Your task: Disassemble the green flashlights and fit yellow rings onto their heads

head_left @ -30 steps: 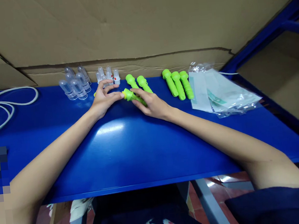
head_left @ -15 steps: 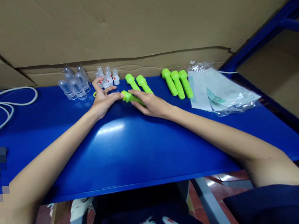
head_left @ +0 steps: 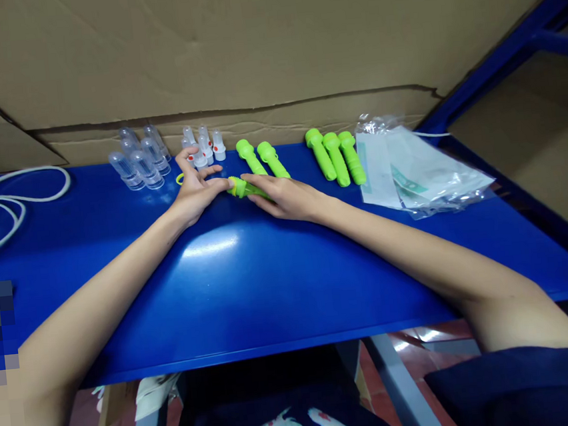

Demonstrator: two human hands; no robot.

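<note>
A green plastic handle (head_left: 242, 188) lies on the blue table (head_left: 250, 276), held under the fingers of my right hand (head_left: 285, 198). My left hand (head_left: 195, 189) touches the handle's ribbed left end with its fingertips, the other fingers spread. A small green ring (head_left: 179, 179) lies just left of my left hand. Two more green handles (head_left: 263, 159) lie side by side right behind my hands.
Clear plastic caps (head_left: 139, 161) and small white nozzles with red dots (head_left: 202, 146) stand at the back left. Three green handles (head_left: 337, 157) and a pile of clear bags (head_left: 418, 173) lie to the right. White cable (head_left: 6, 199) loops at far left. Cardboard (head_left: 248, 49) backs the table.
Both hands with the green handle have shifted slightly left and toward the back. The small green ring beside my left hand shows more fully now.
</note>
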